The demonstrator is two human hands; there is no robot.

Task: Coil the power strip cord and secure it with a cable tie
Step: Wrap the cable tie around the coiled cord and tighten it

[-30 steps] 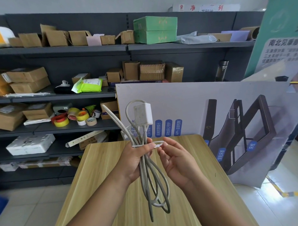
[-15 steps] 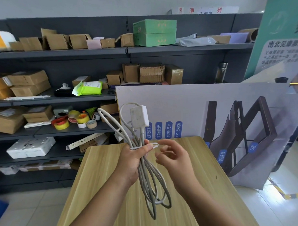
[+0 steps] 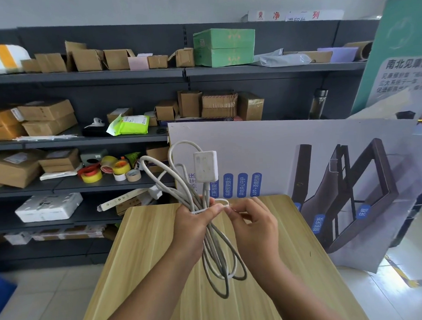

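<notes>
Shelving [image 3: 87, 75]: dark grey racks fill the back wall, loaded with cardboard boxes, a green box [image 3: 224, 47] on the top shelf and rolls of tape [image 3: 110, 169] lower down.
Poster board [image 3: 300, 156]: a large printed panel leans behind the far edge of the bench, on the right, showing a dark frame and blue labels.
Bench [image 3: 146, 253]: light wood grain top, seen from above, with both forearms reaching over it.
Cord [image 3: 218, 255]: grey-white cable gathered into long loops and held up in the air above the bench, not resting on it; loops fan out above the grip and hang down below it.
Power strip [image 3: 205, 166]: small white block standing upright at the top of the bundle, its lead running down into the grip.
Left hand [image 3: 193, 227]: closed in a fist around the middle of the cord bundle, thumb pressed across the front.
Right hand [image 3: 255, 227]: just beside the left, fingers curled, thumb and forefinger pinched on the free end of the tie.
Cable tie [image 3: 221, 203]: thin white strip wrapped around the bundle at the left hand's grip, forming a small loose loop between the two hands.
</notes>
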